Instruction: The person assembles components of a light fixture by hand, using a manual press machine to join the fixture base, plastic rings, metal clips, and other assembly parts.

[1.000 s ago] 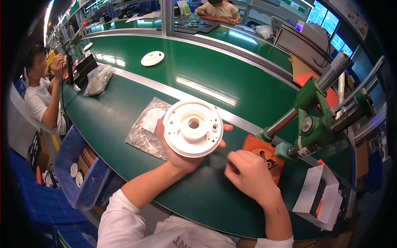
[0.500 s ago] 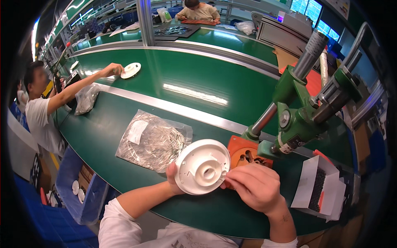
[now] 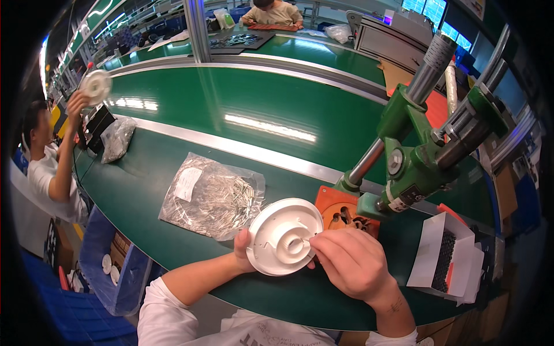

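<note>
A white round plastic part (image 3: 266, 254) with raised rings and a centre hole rests tilted in my left hand (image 3: 242, 252), the thumb on its left edge and the rest of the hand mostly behind it. The fingers of my right hand (image 3: 352, 259) are pinched together at the right side of the part, close to its centre ring. A thin, small piece seems to stick out of the fingertips, too small to name. Left of the part, a clear bag (image 3: 210, 196) full of thin metal pins lies on the green table.
A green hand press (image 3: 412, 167) stands behind my right hand, over an orange fixture (image 3: 329, 199) with dark cut-outs. At the right is an open white box (image 3: 430, 254) of dark pieces. A co-worker at the left holds another white disc (image 3: 96, 86). A blue bin (image 3: 109, 288) sits below the table.
The white part has turned a little in my left hand, and my right fingertips have shifted slightly left along it. The co-worker has lifted the other disc off the far green surface toward the left.
</note>
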Demonstrator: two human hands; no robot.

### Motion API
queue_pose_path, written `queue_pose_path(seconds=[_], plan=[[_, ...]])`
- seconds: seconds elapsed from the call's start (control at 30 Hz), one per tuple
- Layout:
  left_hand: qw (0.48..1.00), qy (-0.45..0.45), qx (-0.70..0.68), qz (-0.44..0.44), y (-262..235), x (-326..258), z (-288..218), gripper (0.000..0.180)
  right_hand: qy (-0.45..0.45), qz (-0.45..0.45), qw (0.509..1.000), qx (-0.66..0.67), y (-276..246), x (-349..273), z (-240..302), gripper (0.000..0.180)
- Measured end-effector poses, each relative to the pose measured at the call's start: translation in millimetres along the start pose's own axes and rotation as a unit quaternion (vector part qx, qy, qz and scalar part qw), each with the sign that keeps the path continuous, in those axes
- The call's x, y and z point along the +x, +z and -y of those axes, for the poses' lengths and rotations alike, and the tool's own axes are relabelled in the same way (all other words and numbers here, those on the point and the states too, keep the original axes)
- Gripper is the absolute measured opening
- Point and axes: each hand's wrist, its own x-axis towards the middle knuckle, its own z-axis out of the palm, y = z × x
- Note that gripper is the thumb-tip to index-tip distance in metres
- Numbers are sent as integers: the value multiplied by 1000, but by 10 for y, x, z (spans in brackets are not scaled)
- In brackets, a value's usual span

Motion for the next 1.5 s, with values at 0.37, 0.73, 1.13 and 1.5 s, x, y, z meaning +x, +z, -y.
queue_pose_path(seconds=[0.37, 0.73, 1.13, 1.5], plan=[[981, -57, -118, 144, -226, 12, 292, 145, -19, 49, 998, -34, -31, -40, 24, 38], [994, -86, -18, 62, -75, -18, 108, 141, -35, 52, 991, -116, -46, -15, 68, 32], [990, -113, -35, 71, -76, 12, 136, 144, 85, -31, 996, 20, 50, -25, 98, 30], [995, -10, -97, 23, 21, 22, 140, 120, 241, 0, 970, 44, -59, -96, 226, 32]])
